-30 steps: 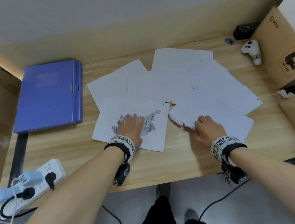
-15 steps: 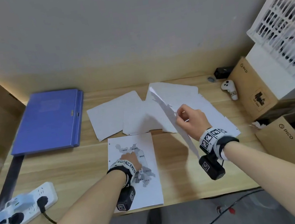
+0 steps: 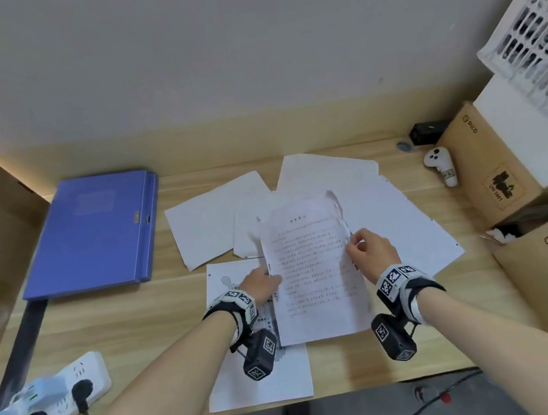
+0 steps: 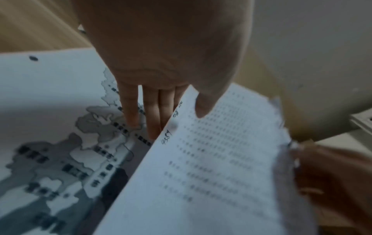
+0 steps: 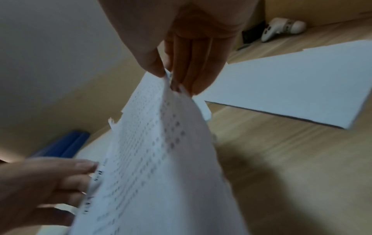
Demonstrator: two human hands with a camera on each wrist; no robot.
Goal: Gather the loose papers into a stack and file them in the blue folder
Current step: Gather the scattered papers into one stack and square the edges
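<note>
A shut blue folder (image 3: pixel 96 232) lies at the table's back left. I hold a printed text sheet (image 3: pixel 311 271) face up just above the table with both hands. My left hand (image 3: pixel 269 282) pinches its left edge, thumb (image 4: pixel 203 108) on top and fingers underneath. My right hand (image 3: pixel 353 242) pinches its torn right edge (image 5: pixel 167 76). Under it lies a map sheet (image 3: pixel 258 374) near the front edge of the table. Several loose white papers (image 3: pixel 219 221) overlap behind, spreading towards the right (image 3: pixel 406 225).
A white power strip (image 3: pixel 47 393) with plugs sits at the front left. At the back right are a white controller (image 3: pixel 440 166) and a small black box (image 3: pixel 425 131). Cardboard boxes (image 3: pixel 492 173) and a white crate (image 3: pixel 541 36) line the right side.
My right hand has turned the lifted sheet from edge-on to face up and brought it over the map sheet. My left hand left the map sheet and took the lifted sheet's left edge.
</note>
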